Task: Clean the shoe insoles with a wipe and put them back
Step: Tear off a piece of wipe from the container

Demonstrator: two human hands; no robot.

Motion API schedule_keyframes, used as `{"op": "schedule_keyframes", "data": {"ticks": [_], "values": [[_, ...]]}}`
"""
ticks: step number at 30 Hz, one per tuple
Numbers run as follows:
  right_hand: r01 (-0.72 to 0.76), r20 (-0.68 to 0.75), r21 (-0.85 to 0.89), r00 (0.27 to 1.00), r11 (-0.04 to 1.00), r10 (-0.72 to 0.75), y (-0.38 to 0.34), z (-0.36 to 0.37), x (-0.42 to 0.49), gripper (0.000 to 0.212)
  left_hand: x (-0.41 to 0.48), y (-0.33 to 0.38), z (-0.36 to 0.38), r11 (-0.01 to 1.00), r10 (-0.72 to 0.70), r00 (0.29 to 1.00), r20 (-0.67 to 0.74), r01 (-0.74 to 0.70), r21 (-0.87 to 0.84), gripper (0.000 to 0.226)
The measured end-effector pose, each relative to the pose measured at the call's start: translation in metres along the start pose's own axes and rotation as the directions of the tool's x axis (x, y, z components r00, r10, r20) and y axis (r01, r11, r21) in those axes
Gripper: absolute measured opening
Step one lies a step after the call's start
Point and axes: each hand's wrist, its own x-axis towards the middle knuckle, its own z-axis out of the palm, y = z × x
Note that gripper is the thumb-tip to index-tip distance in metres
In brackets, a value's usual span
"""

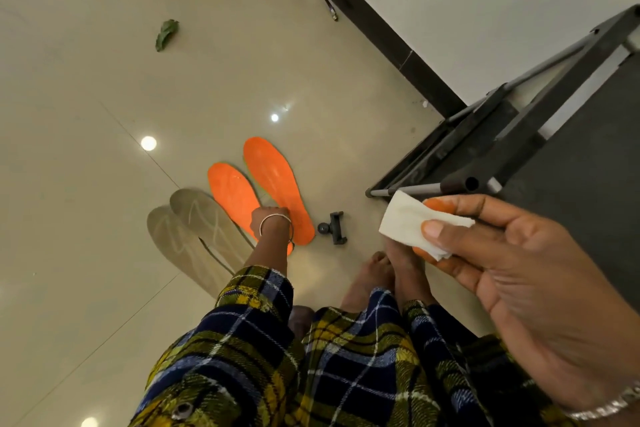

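A person's right hand (502, 253) pinched a folded white wipe (412, 222) between thumb and fingertips, held high, while the left hand (270, 217) was down at the heel ends of two flat orange foam insoles (277, 180) lying side by side on the glossy beige tiled floor (104, 114), beside two pale grey insoles (204, 218); the wrist hid its fingers, so their grip could not be told. Lifting both orange pieces together risked one slipping back onto the floor, near a small black clamp (334, 227)
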Motion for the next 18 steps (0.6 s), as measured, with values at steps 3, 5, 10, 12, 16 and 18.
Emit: {"op": "schedule_keyframes", "data": {"ticks": [3,5,10,12,16,18], "values": [[0.002,0.035,0.031,0.999,1.0,-0.003,-0.004,0.004,-0.006,0.025,-0.022,-0.003,-0.012,0.997,0.047,0.997,0.057,-0.043,-0.07,0.019],[0.033,0.057,0.03,0.998,0.999,-0.035,-0.008,0.01,-0.01,0.028,-0.022,-0.009,-0.017,0.984,0.092,0.992,0.088,-0.077,-0.161,0.023],[0.098,0.053,0.064,0.993,0.993,-0.102,-0.011,0.021,-0.021,0.025,-0.075,-0.008,-0.06,0.94,0.181,0.957,0.228,-0.1,-0.326,0.025],[0.12,0.039,0.064,0.992,0.991,-0.122,-0.012,0.02,-0.028,0.025,-0.095,-0.009,-0.081,0.941,0.174,0.946,0.274,-0.078,-0.328,0.025],[0.168,-0.016,0.105,0.986,0.98,-0.167,-0.007,0.008,-0.046,0.018,-0.145,-0.014,-0.126,0.933,0.203,0.914,0.352,-0.071,-0.354,0.021],[0.188,-0.043,0.146,0.982,0.971,-0.183,-0.004,-0.001,-0.06,0.016,-0.174,-0.014,-0.147,0.919,0.25,0.884,0.395,-0.088,-0.384,0.012]]}}
